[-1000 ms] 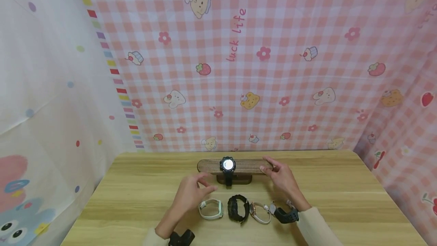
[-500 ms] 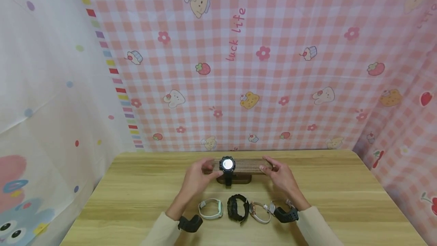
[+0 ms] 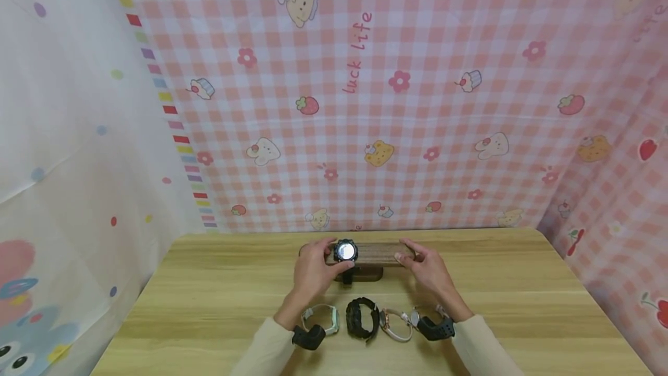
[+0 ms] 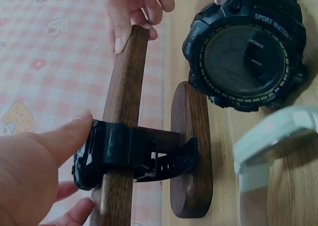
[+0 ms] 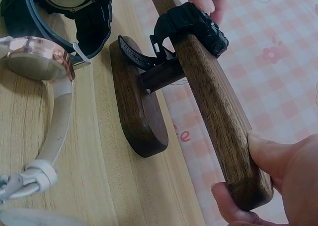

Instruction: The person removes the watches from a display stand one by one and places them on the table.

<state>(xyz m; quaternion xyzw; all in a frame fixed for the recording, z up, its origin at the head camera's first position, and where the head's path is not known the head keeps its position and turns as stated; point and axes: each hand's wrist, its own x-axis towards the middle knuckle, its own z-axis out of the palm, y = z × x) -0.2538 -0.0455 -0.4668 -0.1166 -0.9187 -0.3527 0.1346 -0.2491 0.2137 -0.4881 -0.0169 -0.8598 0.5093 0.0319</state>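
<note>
A dark wooden watch stand (image 3: pixel 378 253) stands near the back of the table, its long bar held up by a short post on a rounded base (image 5: pixel 139 102). Strapped round the bar, left of its middle, is a black sports watch (image 3: pixel 346 250) with its buckle end hanging below. My left hand (image 3: pixel 313 268) grips this watch from the left, thumb on the case edge and other fingers on the bar's far side. With thumb and fingers my right hand (image 3: pixel 430 268) holds the bar's right end.
In front of the stand lies a row of watches: a mint-green one (image 3: pixel 334 319), a black sport watch (image 3: pixel 360 318), a rose-gold one with a white strap (image 3: pixel 396 326), and another by the right wrist. A checked cloth (image 3: pixel 376 179) hangs behind the wooden table (image 3: pixel 522 295).
My left hand has come up and right from in front of the bar's left end to the strapped watch and now grips it. The right hand stays on the bar's right end.
</note>
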